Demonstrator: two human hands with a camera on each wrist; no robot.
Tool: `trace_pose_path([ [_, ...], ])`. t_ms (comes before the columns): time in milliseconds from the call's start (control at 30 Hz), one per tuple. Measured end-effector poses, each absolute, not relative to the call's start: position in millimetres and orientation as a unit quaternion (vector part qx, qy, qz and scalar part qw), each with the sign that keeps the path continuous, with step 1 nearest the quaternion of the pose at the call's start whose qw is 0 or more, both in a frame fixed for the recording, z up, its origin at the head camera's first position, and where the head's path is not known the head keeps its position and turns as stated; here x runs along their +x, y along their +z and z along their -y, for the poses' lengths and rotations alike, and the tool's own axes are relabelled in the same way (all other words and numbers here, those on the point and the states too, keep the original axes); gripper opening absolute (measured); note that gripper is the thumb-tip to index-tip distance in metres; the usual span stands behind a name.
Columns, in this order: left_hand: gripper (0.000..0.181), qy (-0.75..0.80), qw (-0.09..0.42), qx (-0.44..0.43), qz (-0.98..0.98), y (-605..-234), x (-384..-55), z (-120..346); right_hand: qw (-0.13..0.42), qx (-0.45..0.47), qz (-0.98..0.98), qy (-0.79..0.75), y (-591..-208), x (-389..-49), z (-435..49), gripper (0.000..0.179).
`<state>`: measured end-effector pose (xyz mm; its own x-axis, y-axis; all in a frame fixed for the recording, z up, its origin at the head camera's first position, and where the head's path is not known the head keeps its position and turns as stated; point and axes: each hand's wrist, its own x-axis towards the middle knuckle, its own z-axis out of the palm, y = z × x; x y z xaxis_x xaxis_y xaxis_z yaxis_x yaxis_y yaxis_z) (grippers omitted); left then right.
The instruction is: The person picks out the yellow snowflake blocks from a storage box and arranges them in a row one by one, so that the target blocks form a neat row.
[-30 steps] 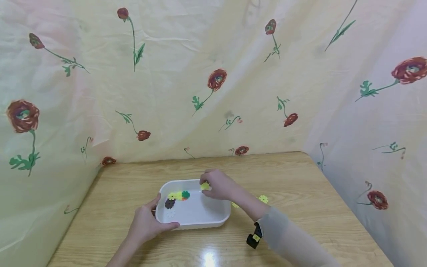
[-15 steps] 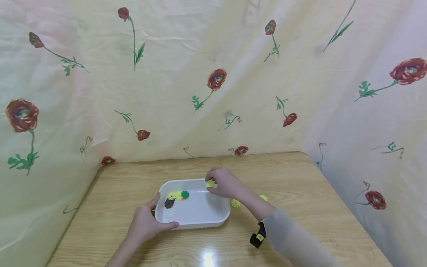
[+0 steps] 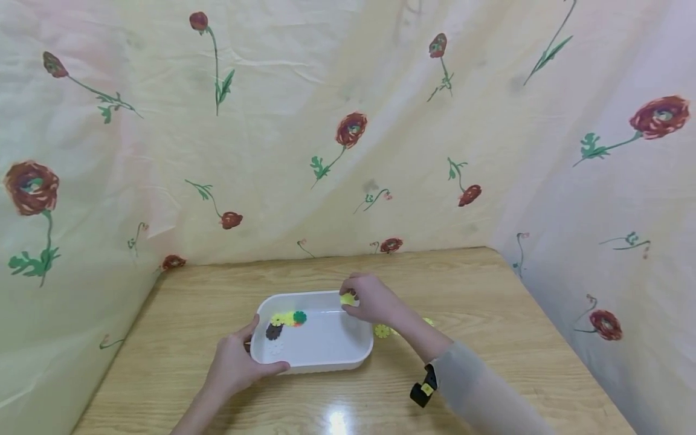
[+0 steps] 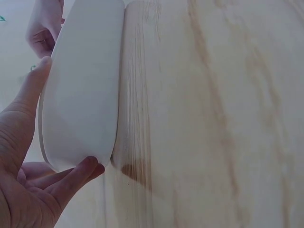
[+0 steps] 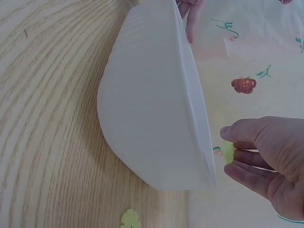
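Observation:
A white plastic tray (image 3: 326, 345) stands on the table, its left end gripped by my left hand (image 3: 235, 362). In the left wrist view the thumb lies at the rim and the other fingers (image 4: 80, 175) curl round the tray's end. My right hand (image 3: 375, 300) pinches a yellow flower-shaped plastic disc (image 5: 228, 152) between thumb and fingertips, over the tray's right back corner. Inside the tray, toward the left, lie yellow discs (image 3: 283, 319), a green disc (image 3: 299, 317), a dark brown disc (image 3: 273, 331) and pale white pieces (image 3: 276, 347). A bit of orange shows beneath the green one.
Right of the tray, a yellow disc (image 3: 382, 331) lies on the wooden table (image 3: 489, 302). Another yellow disc (image 3: 429, 321) is partly hidden behind the right forearm. A black wrist device (image 3: 423, 390) hangs by the right sleeve. Flower-printed cloth (image 3: 283, 151) surrounds the table's back and sides.
My right hand has drifted to the right along the tray's back edge, still pinching the yellow disc. The left hand keeps its grip on the tray, with no clear shift.

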<state>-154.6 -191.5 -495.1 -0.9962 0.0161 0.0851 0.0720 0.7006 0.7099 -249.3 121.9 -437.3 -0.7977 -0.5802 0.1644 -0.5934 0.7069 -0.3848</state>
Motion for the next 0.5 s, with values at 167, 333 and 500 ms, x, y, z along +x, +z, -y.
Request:
trace_pose_path([
  [167,0.131,-0.387,0.04,-0.026,0.921,-494.6,-154.2,192.0,0.027,0.308,0.925,0.219,-435.2,-247.4,-122.8,0.023],
  [333,0.13,-0.387,0.042,-0.027,0.921,-495.9,-154.6,192.3,0.031,0.292,0.93,0.221,-434.8,-245.7,-124.9,0.024],
  [500,0.13,-0.386,0.037,-0.029,0.921,-496.1,-154.7,193.4,0.03,0.28,0.934,0.22,-434.2,-245.1,-128.0,0.025],
])
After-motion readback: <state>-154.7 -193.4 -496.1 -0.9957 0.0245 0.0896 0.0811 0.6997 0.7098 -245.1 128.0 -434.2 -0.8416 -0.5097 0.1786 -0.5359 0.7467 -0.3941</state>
